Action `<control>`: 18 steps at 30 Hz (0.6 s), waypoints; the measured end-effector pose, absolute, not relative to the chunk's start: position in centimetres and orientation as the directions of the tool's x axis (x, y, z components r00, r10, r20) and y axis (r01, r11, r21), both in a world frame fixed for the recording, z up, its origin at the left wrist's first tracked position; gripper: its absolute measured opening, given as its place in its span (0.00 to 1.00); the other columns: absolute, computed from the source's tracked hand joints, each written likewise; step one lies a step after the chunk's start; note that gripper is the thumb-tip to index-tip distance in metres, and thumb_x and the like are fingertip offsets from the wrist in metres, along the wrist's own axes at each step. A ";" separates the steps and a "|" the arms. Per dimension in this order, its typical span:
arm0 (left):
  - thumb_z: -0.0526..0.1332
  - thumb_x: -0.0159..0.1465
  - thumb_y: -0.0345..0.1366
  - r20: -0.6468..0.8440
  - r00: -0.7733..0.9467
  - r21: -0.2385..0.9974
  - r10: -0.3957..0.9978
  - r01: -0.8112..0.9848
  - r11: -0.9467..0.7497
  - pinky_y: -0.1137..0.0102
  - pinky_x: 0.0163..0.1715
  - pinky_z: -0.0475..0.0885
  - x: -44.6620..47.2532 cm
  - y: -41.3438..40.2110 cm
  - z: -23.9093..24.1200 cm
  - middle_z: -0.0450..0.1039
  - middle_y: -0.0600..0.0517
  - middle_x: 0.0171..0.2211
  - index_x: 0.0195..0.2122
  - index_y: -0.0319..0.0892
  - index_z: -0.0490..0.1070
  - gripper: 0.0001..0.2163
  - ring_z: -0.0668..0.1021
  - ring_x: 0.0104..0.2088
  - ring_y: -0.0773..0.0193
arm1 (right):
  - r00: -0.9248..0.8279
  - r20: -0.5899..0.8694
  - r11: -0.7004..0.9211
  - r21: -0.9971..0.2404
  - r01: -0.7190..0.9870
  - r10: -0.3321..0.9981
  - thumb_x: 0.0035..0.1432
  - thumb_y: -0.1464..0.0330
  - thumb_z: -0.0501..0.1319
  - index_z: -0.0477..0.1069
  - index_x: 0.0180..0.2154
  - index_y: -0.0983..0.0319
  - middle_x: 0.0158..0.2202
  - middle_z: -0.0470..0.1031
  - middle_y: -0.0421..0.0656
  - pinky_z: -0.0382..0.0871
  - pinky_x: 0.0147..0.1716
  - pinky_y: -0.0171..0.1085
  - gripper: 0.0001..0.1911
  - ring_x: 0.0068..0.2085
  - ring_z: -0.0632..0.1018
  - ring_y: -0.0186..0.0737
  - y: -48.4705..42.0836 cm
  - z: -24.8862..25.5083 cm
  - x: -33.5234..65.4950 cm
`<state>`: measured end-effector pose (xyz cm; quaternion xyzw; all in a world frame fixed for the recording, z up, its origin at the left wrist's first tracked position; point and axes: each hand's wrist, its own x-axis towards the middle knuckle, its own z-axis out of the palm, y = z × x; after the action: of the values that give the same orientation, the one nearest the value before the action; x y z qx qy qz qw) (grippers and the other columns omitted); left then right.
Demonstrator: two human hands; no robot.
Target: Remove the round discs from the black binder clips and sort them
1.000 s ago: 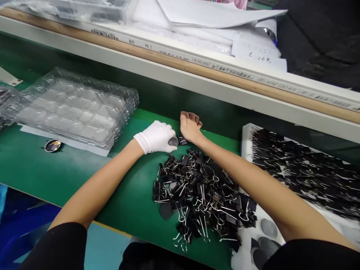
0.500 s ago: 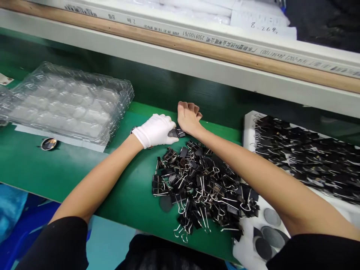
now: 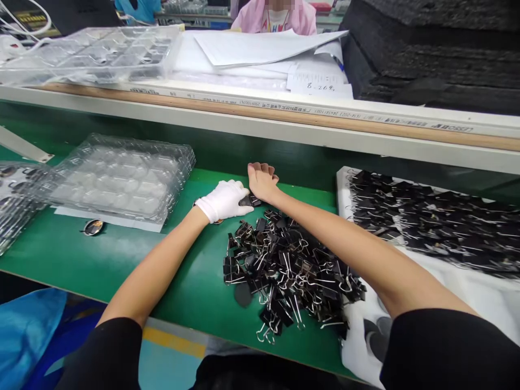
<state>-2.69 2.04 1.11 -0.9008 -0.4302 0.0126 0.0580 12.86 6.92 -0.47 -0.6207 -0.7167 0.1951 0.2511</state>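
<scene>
My left hand (image 3: pixel 225 200), in a white glove, is closed at the green bench, with a black binder clip (image 3: pixel 255 201) and a dark flat piece at its fingertips. Against that clip lies my bare right hand (image 3: pixel 263 183), its fingers curled; what they grip is hidden. Under the gloved wrist, the edge of a small round item shows, mostly covered. Just in front of both hands spreads a heap of black binder clips (image 3: pixel 284 265) with silver wire handles. A dark round disc (image 3: pixel 242 296) lies at the heap's near left edge.
Clear plastic trays (image 3: pixel 122 179) are stacked at left, beside a small round metal-rimmed piece (image 3: pixel 93 227). Rows of binder clips fill a white foam tray (image 3: pixel 343 195) at right. A raised ledge (image 3: pixel 244 116) runs behind; a person (image 3: pixel 280 19) sits beyond it.
The camera view has tilted up, bringing the papers, black foam stack and person behind the ledge into sight. Both hands stay together around the same clip, with little visible change in their pose.
</scene>
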 end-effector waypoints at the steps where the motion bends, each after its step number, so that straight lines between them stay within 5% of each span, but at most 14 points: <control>1: 0.56 0.68 0.55 0.029 0.630 -0.115 0.776 0.773 -0.623 0.59 0.42 0.68 -2.7 2.1 1.0 0.76 0.41 0.43 0.48 0.39 0.75 0.23 0.77 0.46 0.47 | -0.106 0.119 0.156 -0.587 0.794 0.987 0.71 0.53 0.36 0.66 0.56 0.56 0.60 0.64 0.53 0.53 0.64 0.67 0.28 0.65 0.60 0.57 6.9 -0.5 12.9; 11: 0.57 0.64 0.56 0.063 0.512 -0.153 0.857 0.853 -0.498 0.59 0.41 0.69 -1.5 0.4 2.5 0.78 0.39 0.41 0.43 0.39 0.79 0.24 0.80 0.43 0.46 | -0.096 0.105 0.138 -0.557 0.819 0.990 0.73 0.56 0.36 0.67 0.58 0.57 0.62 0.65 0.54 0.56 0.62 0.66 0.27 0.65 0.62 0.59 5.9 2.8 12.9; 16: 0.46 0.65 0.67 0.032 0.278 -0.167 0.960 0.948 -0.269 0.57 0.37 0.68 -1.7 -0.9 4.8 0.78 0.37 0.32 0.35 0.37 0.80 0.37 0.81 0.36 0.44 | -0.492 0.021 0.419 -0.557 0.717 0.871 0.64 0.71 0.56 0.78 0.47 0.56 0.50 0.79 0.42 0.70 0.54 0.42 0.14 0.51 0.77 0.44 4.8 7.4 17.7; 18: 0.43 0.70 0.61 0.088 0.314 -0.186 0.945 0.938 -0.294 0.55 0.39 0.68 -2.5 -0.7 5.6 0.79 0.36 0.38 0.44 0.38 0.80 0.34 0.80 0.40 0.43 | -0.718 -0.137 0.559 -0.534 0.634 0.683 0.56 0.77 0.62 0.81 0.44 0.55 0.48 0.81 0.39 0.72 0.50 0.38 0.17 0.48 0.79 0.42 3.8 7.8 19.7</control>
<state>-2.54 -0.72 5.55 -0.8042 -0.5853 0.0190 0.1016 19.65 3.83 7.80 -0.3733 -0.8819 0.2846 0.0430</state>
